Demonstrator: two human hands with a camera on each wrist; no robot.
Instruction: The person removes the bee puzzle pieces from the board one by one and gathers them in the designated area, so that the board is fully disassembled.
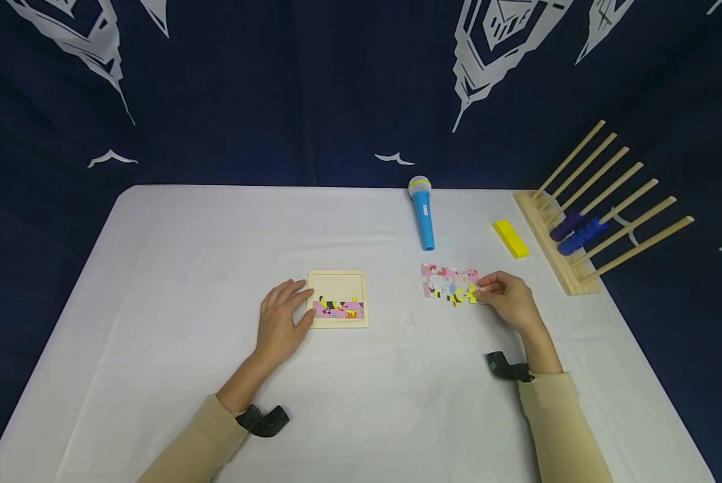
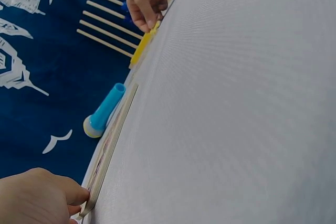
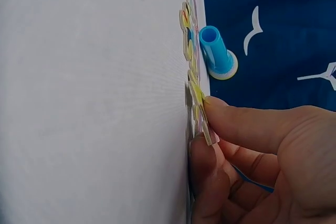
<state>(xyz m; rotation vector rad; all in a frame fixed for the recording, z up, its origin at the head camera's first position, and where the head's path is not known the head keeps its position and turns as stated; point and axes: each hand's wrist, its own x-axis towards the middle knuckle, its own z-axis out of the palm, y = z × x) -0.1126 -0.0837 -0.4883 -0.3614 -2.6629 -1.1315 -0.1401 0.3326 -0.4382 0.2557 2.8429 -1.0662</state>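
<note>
A square wooden puzzle tray (image 1: 336,323) lies mid-table, with a pink strip of puzzle showing a bee along its bottom and bare wood above. My left hand (image 1: 283,320) rests at the tray's left side, thumb and fingers touching its edge. To the right lies a group of loose pink and yellow puzzle pieces (image 1: 442,274). At that group's right end, my right hand (image 1: 508,300) pinches a puzzle piece (image 3: 200,106) between thumb and fingers. In the right wrist view the piece is tilted up on its edge, beside the others.
A blue toy microphone (image 1: 424,218) lies behind the loose pieces. Right of it is a yellow block (image 1: 510,239). At the right table edge stands a wooden rack (image 1: 554,245) with slanting pegs, two carrying blue and purple beads. A dark patterned curtain (image 1: 276,94) hangs behind.
</note>
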